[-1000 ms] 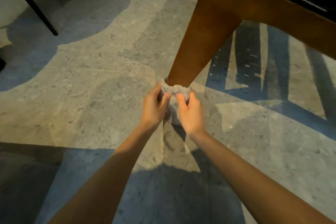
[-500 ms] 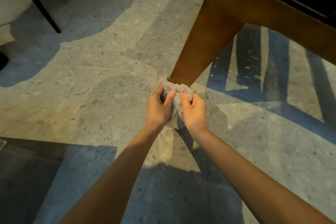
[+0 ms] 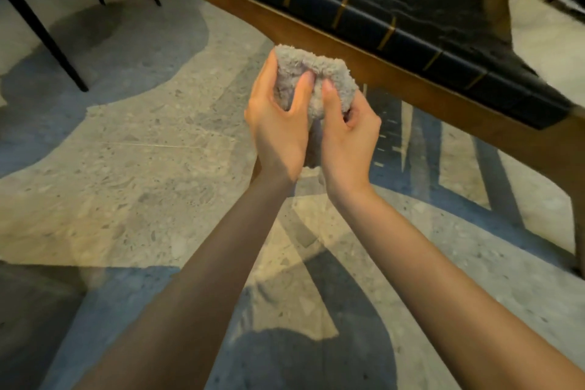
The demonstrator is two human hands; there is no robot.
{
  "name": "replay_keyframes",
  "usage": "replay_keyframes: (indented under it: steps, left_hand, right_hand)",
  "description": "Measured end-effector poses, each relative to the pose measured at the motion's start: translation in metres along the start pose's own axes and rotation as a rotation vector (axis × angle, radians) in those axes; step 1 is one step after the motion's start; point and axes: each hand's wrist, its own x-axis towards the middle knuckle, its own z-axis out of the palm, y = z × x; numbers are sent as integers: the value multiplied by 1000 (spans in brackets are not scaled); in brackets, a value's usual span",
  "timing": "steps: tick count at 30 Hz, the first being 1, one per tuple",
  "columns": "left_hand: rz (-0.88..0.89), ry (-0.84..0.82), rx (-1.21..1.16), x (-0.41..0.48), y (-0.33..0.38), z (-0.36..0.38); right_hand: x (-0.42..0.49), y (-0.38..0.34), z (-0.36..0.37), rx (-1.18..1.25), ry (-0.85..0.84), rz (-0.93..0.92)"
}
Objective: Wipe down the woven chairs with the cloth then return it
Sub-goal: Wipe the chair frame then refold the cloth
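Cloth (image 3: 313, 63), grey, bunched, is being gripped by left hand (image 3: 275, 133) and right hand (image 3: 348, 139), fingers (image 3: 297, 95) clamping around it, near chair (image 3: 411, 76).

Between left hand (image 3: 275, 133), right hand (image 3: 346, 139): cloth (image 3: 313, 73); chair (image 3: 411, 79) behind; floor (image 3: 142, 152) below.

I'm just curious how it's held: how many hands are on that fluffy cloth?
2. The left hand grips the cloth on its left, the right hand on its right.
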Motion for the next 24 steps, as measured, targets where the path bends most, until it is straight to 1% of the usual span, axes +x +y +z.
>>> replay_keyframes:
  steps: [4, 6, 7, 9, 11, 13, 18, 24]
  left_hand:
    - [10, 237, 9, -7, -4, -1]
    - [10, 316, 13, -9, -6, 0]
    - [8, 319, 22, -12, -7, 2]
    - [23, 258, 43, -21, -5, 8]
    - [65, 228, 47, -30, -1, 16]
    - [82, 242, 12, -31, 7, 24]
    - [41, 200, -31, -42, 25, 61]
    - [-15, 141, -97, -78, 32, 108]
  right_hand:
    - [-7, 1, -6, -49, -61, 47]
    - [-7, 2, -13, -84, -88, 43]
    - [-7, 2, -16, -108, -95, 23]
    - [-11, -2, -25, -170, -104, -49]
    - [-15, -5, -37, -288, -102, -171]
    - [-16, -9, -51, -424, -59, -288]
    - [5, -24, -95, -538, 54, -334]
    - [15, -33, -155, -598, 106, -337]
